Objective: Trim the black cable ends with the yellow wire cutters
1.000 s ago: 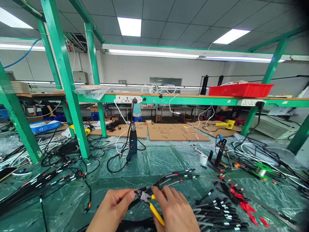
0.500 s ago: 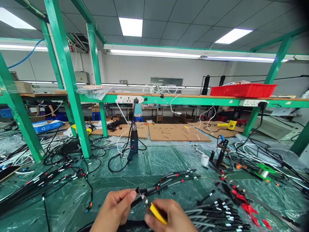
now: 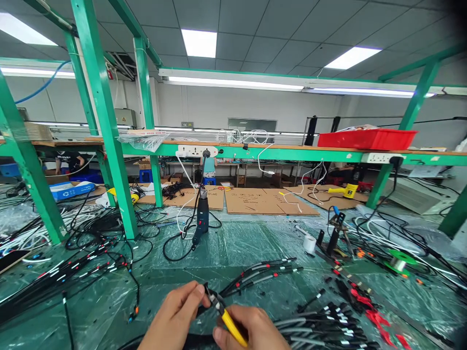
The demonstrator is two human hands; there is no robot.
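Note:
My left hand (image 3: 182, 311) pinches a black cable end (image 3: 205, 288) between thumb and fingertips, low in the middle of the view. My right hand (image 3: 251, 326) is wrapped round the yellow handles of cutting pliers (image 3: 233, 324). The pliers' metal jaws meet the cable end right beside my left fingertips; whether they are closed on it I cannot tell. Just beyond the jaws lie black and grey cables (image 3: 255, 274) with red bands. Close by my right hand is a bundle of grey and black cable ends (image 3: 324, 323) with white labels.
A heat gun (image 3: 203, 218) stands upright behind my hands. On the left lies a heap of black cables (image 3: 73, 272). To the right are a white roll (image 3: 309, 244), a green spool (image 3: 399, 261) and red scraps (image 3: 377, 318). A red bin (image 3: 368, 139) sits on the shelf above.
Both hands have shifted slightly, my right hand and the pliers a little to the left. The plier jaws are now closer to my left fingertips.

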